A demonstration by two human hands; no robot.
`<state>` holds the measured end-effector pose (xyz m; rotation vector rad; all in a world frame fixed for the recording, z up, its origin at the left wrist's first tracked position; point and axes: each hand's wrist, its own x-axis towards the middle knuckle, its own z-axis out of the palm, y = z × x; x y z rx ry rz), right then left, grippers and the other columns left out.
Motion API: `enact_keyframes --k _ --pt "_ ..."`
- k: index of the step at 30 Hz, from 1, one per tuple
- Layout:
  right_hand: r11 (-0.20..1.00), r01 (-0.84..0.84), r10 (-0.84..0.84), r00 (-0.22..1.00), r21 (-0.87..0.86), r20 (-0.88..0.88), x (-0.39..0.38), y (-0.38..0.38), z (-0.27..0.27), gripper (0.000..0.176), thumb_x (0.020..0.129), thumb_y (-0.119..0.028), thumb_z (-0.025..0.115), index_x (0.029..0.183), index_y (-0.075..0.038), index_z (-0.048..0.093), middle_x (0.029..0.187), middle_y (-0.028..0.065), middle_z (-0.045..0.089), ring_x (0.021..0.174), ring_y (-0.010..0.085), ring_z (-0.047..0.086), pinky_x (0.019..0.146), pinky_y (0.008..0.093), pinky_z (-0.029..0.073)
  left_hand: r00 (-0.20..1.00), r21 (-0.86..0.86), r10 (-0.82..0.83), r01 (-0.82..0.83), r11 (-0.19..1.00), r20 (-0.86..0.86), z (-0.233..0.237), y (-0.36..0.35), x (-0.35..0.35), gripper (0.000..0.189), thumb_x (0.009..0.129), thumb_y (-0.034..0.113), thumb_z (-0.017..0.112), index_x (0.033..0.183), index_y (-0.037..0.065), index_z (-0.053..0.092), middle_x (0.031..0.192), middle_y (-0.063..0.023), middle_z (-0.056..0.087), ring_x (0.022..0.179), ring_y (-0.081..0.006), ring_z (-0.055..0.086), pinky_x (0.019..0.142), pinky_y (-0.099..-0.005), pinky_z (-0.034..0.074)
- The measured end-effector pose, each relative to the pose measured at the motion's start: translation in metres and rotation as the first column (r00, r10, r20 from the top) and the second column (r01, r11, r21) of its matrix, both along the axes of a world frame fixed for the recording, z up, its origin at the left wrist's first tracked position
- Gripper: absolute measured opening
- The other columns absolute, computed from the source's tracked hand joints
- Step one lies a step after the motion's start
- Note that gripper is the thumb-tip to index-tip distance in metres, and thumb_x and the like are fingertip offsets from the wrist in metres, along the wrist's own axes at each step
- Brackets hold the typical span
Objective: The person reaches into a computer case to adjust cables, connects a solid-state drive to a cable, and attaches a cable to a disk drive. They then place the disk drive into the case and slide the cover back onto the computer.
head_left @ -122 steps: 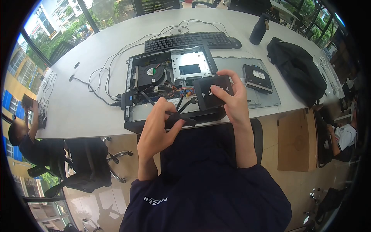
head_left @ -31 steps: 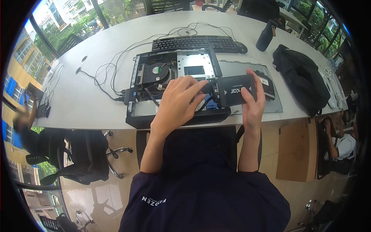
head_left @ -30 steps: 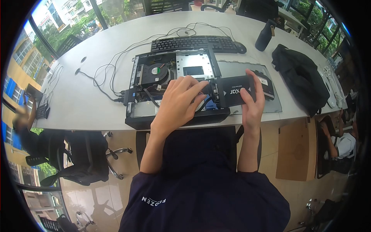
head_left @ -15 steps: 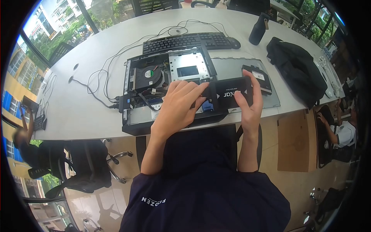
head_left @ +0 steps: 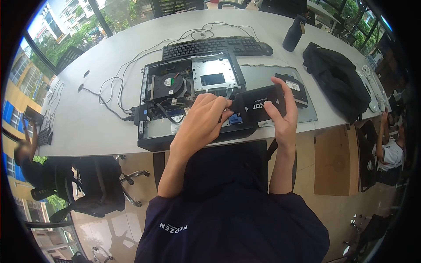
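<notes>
A black solid state drive with white lettering is held above the right edge of an open desktop computer case. My right hand grips its right end between thumb and fingers. At its left end, my left hand is closed in a pinch over a small dark part, too hidden to make out. Inside the case are a round black fan, a silver metal bracket and a blue plastic piece just under my left fingertips. Part of the case interior is hidden by my left hand.
Behind the case lie a keyboard and mouse. A metal side panel carries another drive. A dark bottle and a black bag stand to the right. Cables run across the left. People sit at both sides.
My left fingertips have shifted slightly left at the drive's end. The drive and my right hand have barely moved. The person on the right has raised an arm.
</notes>
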<state>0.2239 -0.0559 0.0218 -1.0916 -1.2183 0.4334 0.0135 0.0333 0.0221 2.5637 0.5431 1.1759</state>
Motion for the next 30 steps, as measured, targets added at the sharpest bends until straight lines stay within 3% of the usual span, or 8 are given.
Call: enact_keyframes --k 10,15,17,19,23,24,27,30 --pt "0.998 -0.058 0.058 0.998 -0.002 -0.009 -0.008 -0.004 0.008 0.057 0.091 -0.002 0.066 0.145 0.000 0.050 0.119 0.0082 0.062 0.106 0.0122 0.059 0.095 0.0266 0.047 1.000 0.026 0.022 -0.021 0.999 -0.016 0.001 0.000 -0.001 0.027 0.087 0.005 0.075 0.110 -0.001 0.062 0.093 -0.0132 0.067 0.090 -0.0336 0.063 0.083 -0.0418 0.049" --pt "0.993 -0.114 0.112 0.990 -0.016 -0.081 -0.009 0.000 0.001 0.062 0.089 -0.003 0.071 0.147 0.000 0.049 0.121 0.0098 0.063 0.108 0.0138 0.061 0.096 0.0285 0.049 0.951 -0.235 0.279 -0.243 0.941 0.132 0.012 -0.018 -0.008 0.040 0.086 0.010 0.078 0.121 0.003 0.062 0.106 -0.0105 0.073 0.093 -0.0253 0.067 0.087 -0.0383 0.049" --pt "0.994 -0.101 0.091 0.976 -0.037 -0.196 -0.011 0.008 0.009 0.062 0.088 -0.003 0.073 0.145 0.001 0.051 0.120 0.0101 0.064 0.107 0.0148 0.063 0.097 0.0285 0.050 0.934 -0.204 0.332 -0.302 0.931 0.131 0.019 -0.015 -0.031 0.040 0.084 0.016 0.080 0.120 0.005 0.064 0.096 -0.0090 0.073 0.086 -0.0221 0.066 0.086 -0.0362 0.048" --pt "0.998 -0.060 0.060 0.988 0.002 -0.139 -0.010 0.019 0.014 0.058 0.089 -0.003 0.072 0.142 0.003 0.052 0.119 0.0107 0.066 0.105 0.0143 0.064 0.094 0.0274 0.052 0.939 -0.117 0.277 -0.304 0.945 -0.204 0.024 -0.005 -0.066 0.039 0.085 0.019 0.079 0.118 0.006 0.066 0.088 -0.0069 0.071 0.075 -0.0199 0.063 0.081 -0.0344 0.048" --pt "0.997 -0.068 0.071 0.995 0.035 -0.070 -0.010 0.042 0.023 0.048 0.092 -0.004 0.072 0.135 0.007 0.056 0.119 0.0115 0.067 0.106 0.0137 0.065 0.089 0.0270 0.055 0.983 -0.290 0.172 -0.184 0.939 -0.067 0.030 -0.004 -0.097 0.015 0.088 0.018 0.076 0.092 0.005 0.073 0.069 -0.0064 0.066 0.063 -0.0165 0.058 0.062 -0.0290 0.045" --pt "0.996 -0.082 0.085 0.992 0.031 -0.094 -0.012 0.047 0.025 0.046 0.092 -0.005 0.072 0.134 0.007 0.056 0.117 0.0111 0.068 0.104 0.0133 0.066 0.088 0.0268 0.055 0.965 -0.436 0.256 -0.205 0.876 0.060 0.026 -0.005 -0.095 0.023 0.093 0.018 0.072 0.079 0.001 0.070 0.064 -0.0030 0.062 0.064 -0.0088 0.052 0.057 -0.0248 0.038" --pt "0.991 -0.119 0.125 0.986 0.053 -0.115 -0.019 0.067 0.031 0.042 0.094 -0.007 0.072 0.131 0.006 0.057 0.111 0.0105 0.070 0.099 0.0125 0.068 0.086 0.0259 0.055 0.891 -0.628 0.407 -0.200 0.752 0.203 0.026 -0.005 -0.103 0.029 0.098 0.019 0.069 0.079 -0.002 0.068 0.067 0.0001 0.061 0.066 -0.0050 0.049 0.058 -0.0235 0.036" --pt "0.989 -0.129 0.133 0.990 0.071 -0.055 -0.031 0.083 0.037 0.038 0.094 -0.010 0.073 0.126 0.005 0.059 0.106 0.0123 0.072 0.091 0.0140 0.071 0.076 0.0252 0.058 0.880 -0.585 0.364 -0.128 0.801 0.306 0.021 0.002 -0.115 0.037 0.104 0.020 0.061 0.075 -0.003 0.063 0.068 0.0019 0.057 0.066 -0.0033 0.045 0.061 -0.0220 0.034"
